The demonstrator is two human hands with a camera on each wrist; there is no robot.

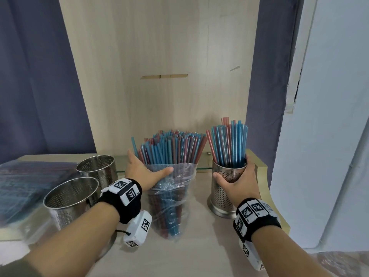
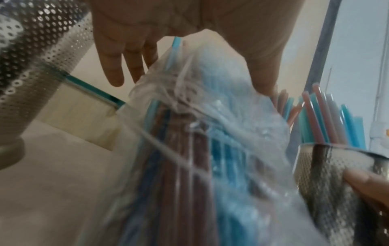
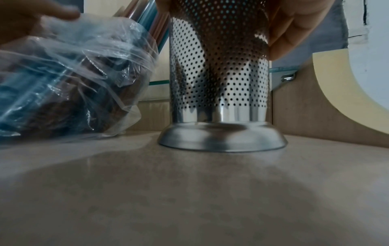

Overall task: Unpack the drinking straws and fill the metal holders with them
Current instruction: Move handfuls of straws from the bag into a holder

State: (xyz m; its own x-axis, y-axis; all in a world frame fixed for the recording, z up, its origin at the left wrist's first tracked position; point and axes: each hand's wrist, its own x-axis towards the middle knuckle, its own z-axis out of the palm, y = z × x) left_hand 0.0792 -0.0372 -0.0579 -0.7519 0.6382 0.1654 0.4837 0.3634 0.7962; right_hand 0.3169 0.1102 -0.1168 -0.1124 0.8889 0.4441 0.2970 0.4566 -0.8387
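A clear plastic bag (image 1: 171, 196) packed with blue and red straws (image 1: 173, 146) stands upright at the centre of the counter. My left hand (image 1: 142, 169) grips its upper part, thumb across the front and fingers behind. In the left wrist view the bag (image 2: 210, 133) fills the middle under my left hand (image 2: 189, 25). To the right stands a perforated metal holder (image 1: 223, 196) partly filled with straws (image 1: 229, 144). My right hand (image 1: 239, 182) is wrapped round its upper wall. The right wrist view shows that holder (image 3: 219, 83) upright on its base, with the bag (image 3: 73, 74) to its left.
Two empty perforated holders (image 1: 95, 168) (image 1: 71, 198) stand at the left. Beside them lie wrapped straw packs (image 1: 30, 186). A wooden back panel (image 1: 159, 76) rises behind, with a glass shelf edge (image 1: 119, 162) at its foot. A raised curved rim (image 1: 263, 176) bounds the counter on the right.
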